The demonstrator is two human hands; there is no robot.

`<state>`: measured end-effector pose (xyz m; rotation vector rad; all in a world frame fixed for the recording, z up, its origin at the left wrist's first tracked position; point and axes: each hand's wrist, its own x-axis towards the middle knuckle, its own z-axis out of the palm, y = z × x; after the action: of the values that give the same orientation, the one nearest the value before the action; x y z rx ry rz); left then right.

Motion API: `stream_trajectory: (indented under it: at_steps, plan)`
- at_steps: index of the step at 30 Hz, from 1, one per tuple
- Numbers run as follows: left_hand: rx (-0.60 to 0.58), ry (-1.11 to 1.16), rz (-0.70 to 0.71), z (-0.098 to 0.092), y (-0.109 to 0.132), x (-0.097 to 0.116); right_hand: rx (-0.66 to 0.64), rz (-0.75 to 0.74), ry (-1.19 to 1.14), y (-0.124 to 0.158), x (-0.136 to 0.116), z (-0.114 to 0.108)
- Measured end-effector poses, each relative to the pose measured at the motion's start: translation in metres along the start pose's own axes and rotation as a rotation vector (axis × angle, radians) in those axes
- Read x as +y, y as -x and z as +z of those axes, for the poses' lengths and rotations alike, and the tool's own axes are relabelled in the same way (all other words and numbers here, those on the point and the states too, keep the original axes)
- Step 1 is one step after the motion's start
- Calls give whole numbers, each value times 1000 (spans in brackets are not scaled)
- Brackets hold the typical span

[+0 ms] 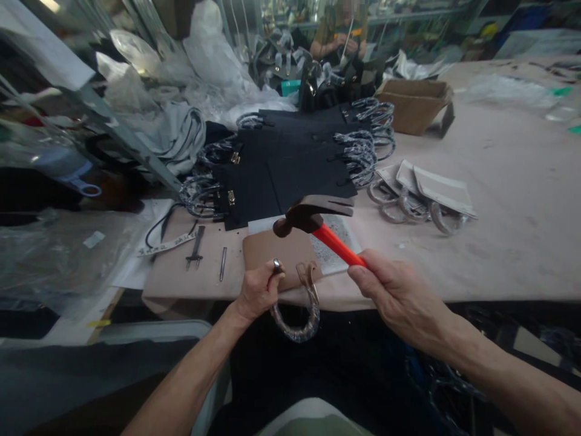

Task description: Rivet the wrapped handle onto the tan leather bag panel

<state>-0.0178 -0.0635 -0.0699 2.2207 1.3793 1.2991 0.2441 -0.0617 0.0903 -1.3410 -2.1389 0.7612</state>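
My right hand [399, 290] grips the red handle of a claw hammer [313, 215], its head raised above the table edge. My left hand [258, 289] is closed around a metal punch [276, 265]; only the punch's shiny top shows above the fingers. Both are over a brown board [267, 247] that lies partly on a speckled pale slab [334, 242]. A bag handle [297, 333] wrapped in clear plastic hangs over the table edge beside my left hand, its tan ends on the board. The hammer head is apart from the punch.
Black bag panels [295, 163] with wrapped handles are stacked behind the board. Pale panels with handles [440, 191] lie to the right, near a cardboard box [413, 106]. A metal rod [223, 264] and a pronged tool [196, 248] lie left. A person [340, 36] is opposite.
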Motion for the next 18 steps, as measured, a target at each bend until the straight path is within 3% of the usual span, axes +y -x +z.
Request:
stream_trajectory:
  at_steps: [5,8,14,16,18]
  plan:
    - [-4,-24,15,2,2,-1,65,-108,44,2,-17,-9]
    - [2,-29,21,4,3,-3,95,-156,82,5,-18,-4]
    - [35,-81,29,6,5,-4,-99,-167,389,4,-8,5]
    - [39,-76,27,6,5,-4,-4,-226,378,5,-14,-1]
    - [43,-61,30,7,5,-4,180,-302,304,8,-20,-4]
